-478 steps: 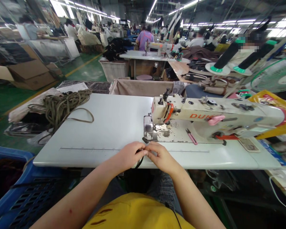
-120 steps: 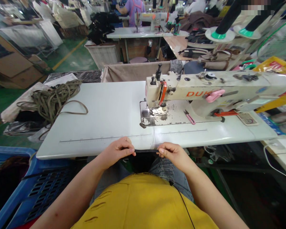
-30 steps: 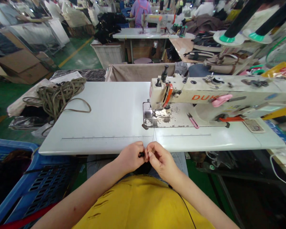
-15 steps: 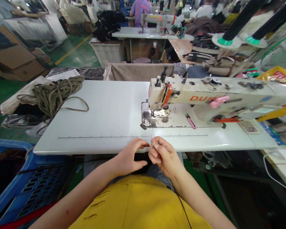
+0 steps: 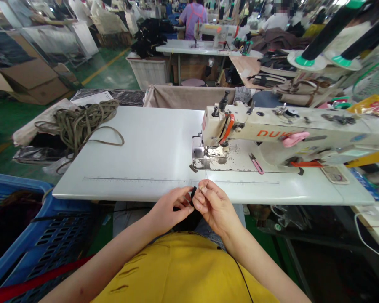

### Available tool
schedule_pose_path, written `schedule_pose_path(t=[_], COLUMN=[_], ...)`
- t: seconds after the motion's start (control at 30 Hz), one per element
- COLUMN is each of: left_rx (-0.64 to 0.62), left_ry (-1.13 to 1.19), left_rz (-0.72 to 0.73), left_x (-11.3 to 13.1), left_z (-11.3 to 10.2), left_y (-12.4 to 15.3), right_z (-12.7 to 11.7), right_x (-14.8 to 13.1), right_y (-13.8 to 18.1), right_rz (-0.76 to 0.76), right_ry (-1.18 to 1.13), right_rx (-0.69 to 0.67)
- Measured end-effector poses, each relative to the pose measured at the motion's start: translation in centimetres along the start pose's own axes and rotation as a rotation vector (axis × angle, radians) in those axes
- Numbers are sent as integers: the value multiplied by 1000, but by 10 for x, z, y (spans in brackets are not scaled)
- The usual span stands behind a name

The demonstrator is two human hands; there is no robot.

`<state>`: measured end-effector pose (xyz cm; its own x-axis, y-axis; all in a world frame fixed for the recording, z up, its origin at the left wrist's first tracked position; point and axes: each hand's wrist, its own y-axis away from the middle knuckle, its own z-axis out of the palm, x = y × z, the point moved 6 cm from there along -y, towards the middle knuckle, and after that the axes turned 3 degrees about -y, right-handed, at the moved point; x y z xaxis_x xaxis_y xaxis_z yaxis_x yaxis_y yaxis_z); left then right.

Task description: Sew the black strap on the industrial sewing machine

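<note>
At the front edge of the table, my left hand [image 5: 170,210] has its thumb and fingers closed on a small black piece [image 5: 193,194], perhaps fabric; its exact kind is unclear. Beside it, almost touching, my right hand [image 5: 217,205] is in a pinch. A thin thread [image 5: 205,173] runs from below the machine's needle area down to the right fingertips. The sewing machine [image 5: 255,132], white with orange lettering, stands just beyond my hands. On its bed lies a pair of pink-handled thread snips [image 5: 257,164].
A heap of olive-brown strap [image 5: 88,122] lies at the table's left end, one loop reaching onto the white tabletop [image 5: 145,147]. A blue plastic crate [image 5: 47,185] stands at lower left. Black thread cones [image 5: 322,38] rise at right. A person in purple [image 5: 194,19] sits further back.
A black piece now shows between my hands, where none was visible before. My left fingers have drawn closer together around it. The right hand keeps its pinch; the view has shifted slightly.
</note>
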<state>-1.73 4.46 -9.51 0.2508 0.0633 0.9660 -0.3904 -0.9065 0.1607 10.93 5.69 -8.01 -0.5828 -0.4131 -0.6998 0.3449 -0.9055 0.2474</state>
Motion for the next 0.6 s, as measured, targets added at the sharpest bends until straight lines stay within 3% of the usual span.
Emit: schedule_pose_path(t=[0.1, 0.2, 0.3, 0.47, 0.6], left_rx=[-78, -149, -127, -86, -94], left_ry=[-41, 7, 55, -36, -91], left_rz=[87, -12, -118, -138, -146], left_x=[8, 7, 5, 8, 9], left_z=[2, -1, -10, -22, -24], left_y=[1, 4, 8, 9, 9], right_z=[1, -8, -18, -17, -8], right_x=[0, -10, -23, -26, -20], right_y=[1, 1, 2, 4, 7], right_rz=[-5, -64, -149, -221, -220], right_ry=[48, 198, 499, 1120, 1192], right_rx=[-3, 17, 4, -124, -251])
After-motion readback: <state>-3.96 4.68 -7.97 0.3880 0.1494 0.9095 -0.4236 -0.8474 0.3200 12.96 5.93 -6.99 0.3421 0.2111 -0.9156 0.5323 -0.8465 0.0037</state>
